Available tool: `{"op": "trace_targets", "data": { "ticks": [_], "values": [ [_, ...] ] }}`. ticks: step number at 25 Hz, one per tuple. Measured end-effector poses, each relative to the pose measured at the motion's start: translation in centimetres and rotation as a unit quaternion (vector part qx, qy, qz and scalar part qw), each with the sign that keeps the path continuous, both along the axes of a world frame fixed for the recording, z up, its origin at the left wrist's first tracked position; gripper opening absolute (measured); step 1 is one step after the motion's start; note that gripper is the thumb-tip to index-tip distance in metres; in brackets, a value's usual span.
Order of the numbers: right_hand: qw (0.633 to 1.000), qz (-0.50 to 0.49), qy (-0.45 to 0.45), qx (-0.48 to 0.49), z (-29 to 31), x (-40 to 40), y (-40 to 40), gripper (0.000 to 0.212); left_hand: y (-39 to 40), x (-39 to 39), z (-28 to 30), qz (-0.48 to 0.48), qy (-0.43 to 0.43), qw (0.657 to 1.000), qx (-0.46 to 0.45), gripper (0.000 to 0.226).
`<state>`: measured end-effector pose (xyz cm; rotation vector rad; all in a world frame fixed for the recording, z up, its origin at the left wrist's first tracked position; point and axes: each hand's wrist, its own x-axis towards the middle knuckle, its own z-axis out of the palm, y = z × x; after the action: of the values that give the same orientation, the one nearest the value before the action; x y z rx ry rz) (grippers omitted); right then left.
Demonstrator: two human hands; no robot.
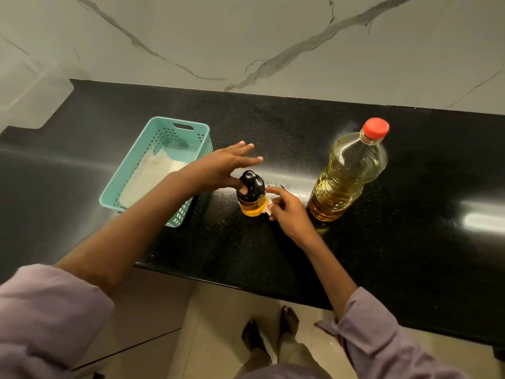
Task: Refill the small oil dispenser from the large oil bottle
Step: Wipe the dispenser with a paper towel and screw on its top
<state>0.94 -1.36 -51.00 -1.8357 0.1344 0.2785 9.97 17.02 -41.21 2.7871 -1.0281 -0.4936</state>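
The small oil dispenser [251,196] stands upright on the black counter [382,255], its black cap on and yellow oil in its glass base. My left hand [222,166] reaches over from the left, thumb touching the black cap, the other fingers stretched out straight. My right hand [287,212] pinches a small white cloth or tissue [267,206] against the dispenser's right side. The large oil bottle [348,170] stands to the right, red cap on, more than half full.
A teal plastic basket [153,170] with a white cloth inside sits left of the dispenser. A marble wall rises behind the counter. The counter's front edge runs below my arms, with floor and my feet beneath.
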Motion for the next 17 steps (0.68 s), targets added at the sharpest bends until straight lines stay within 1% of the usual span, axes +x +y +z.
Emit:
{"op": "trace_targets", "data": {
  "ticks": [3, 5, 7, 8, 10, 12, 15, 17],
  "values": [
    [0.992, -0.088, -0.001, 0.090, 0.2, 0.1, 0.1, 0.025, -0.2, -1.8, 0.2, 0.027, -0.089, 0.995, -0.047, 0.086],
    [0.988, -0.129, -0.028, 0.080, 0.5, 0.4, 0.2, 0.019, -0.4, -3.7, 0.0, 0.093, -0.098, 0.986, -0.095, 0.088],
    [0.988, -0.137, -0.072, 0.022, 1.0, 1.2, 0.3, 0.018, -1.5, -5.5, -0.6, 0.191, -0.096, 0.967, -0.140, 0.077],
    [0.987, -0.136, -0.087, 0.003, 1.4, 1.8, 0.4, 0.018, -2.2, -6.1, -1.0, 0.229, -0.110, 0.955, -0.151, 0.068],
    [0.985, -0.129, -0.116, -0.013, 1.8, 2.8, 0.9, 0.014, -3.5, -6.5, -1.6, 0.272, -0.151, 0.937, -0.156, 0.049],
    [0.985, -0.121, -0.119, -0.028, 1.3, 3.4, 1.1, 0.011, -4.0, -6.3, -1.7, 0.283, -0.177, 0.930, -0.156, 0.037],
    [0.989, -0.091, -0.112, -0.042, 0.2, 2.5, 0.3, 0.016, -3.8, -6.4, -1.9, 0.268, -0.181, 0.933, -0.158, 0.032],
    [0.989, -0.060, -0.130, -0.022, 0.9, 2.4, -0.1, 0.019, -3.8, -6.5, -1.8, 0.256, -0.180, 0.936, -0.160, 0.030]
  ]
}}
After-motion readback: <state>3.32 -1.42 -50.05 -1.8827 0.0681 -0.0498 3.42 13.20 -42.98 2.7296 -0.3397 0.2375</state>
